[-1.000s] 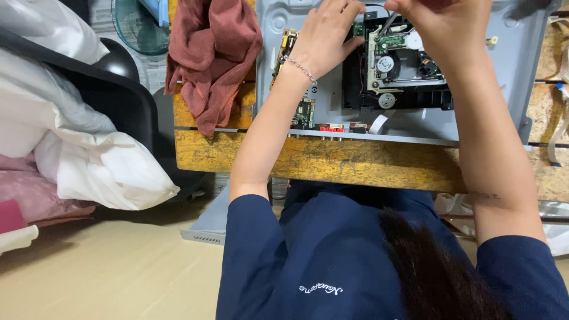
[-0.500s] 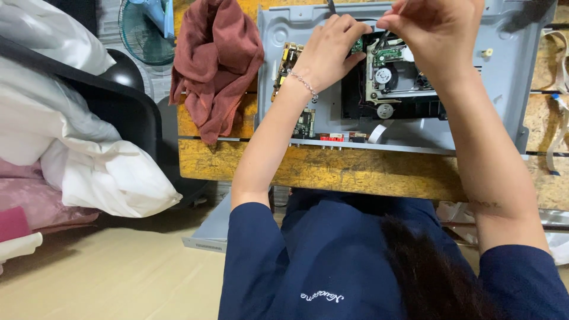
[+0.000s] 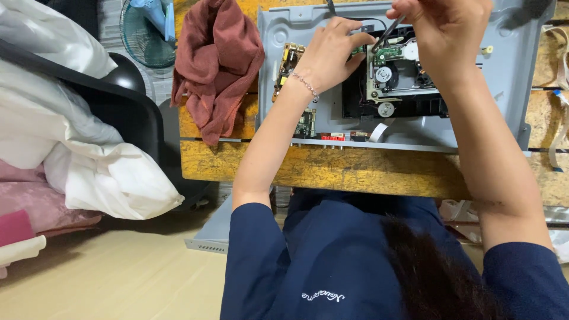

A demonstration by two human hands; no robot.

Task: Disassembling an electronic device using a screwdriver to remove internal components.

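An opened grey metal device chassis (image 3: 474, 127) lies on a wooden board (image 3: 355, 169). Inside it sits a black disc-drive mechanism (image 3: 394, 83) with a green circuit board on top, and a yellowish circuit board (image 3: 288, 62) at its left. My left hand (image 3: 329, 53) rests on the drive's left edge, fingers curled against it. My right hand (image 3: 444, 32) is closed around a thin dark screwdriver (image 3: 388, 32) whose tip points down at the drive's upper left corner.
A reddish-brown cloth (image 3: 216, 65) hangs over the board's left end. Left of it stand a fan (image 3: 142, 32), a black chair (image 3: 118, 101) and white bedding (image 3: 89, 160). A grey metal cover (image 3: 216, 234) lies on the floor below the board.
The view has tilted so the chassis and hands sit lower in frame. Both hands stay at the drive mechanism, and the screwdriver in my right hand now shows clearly.
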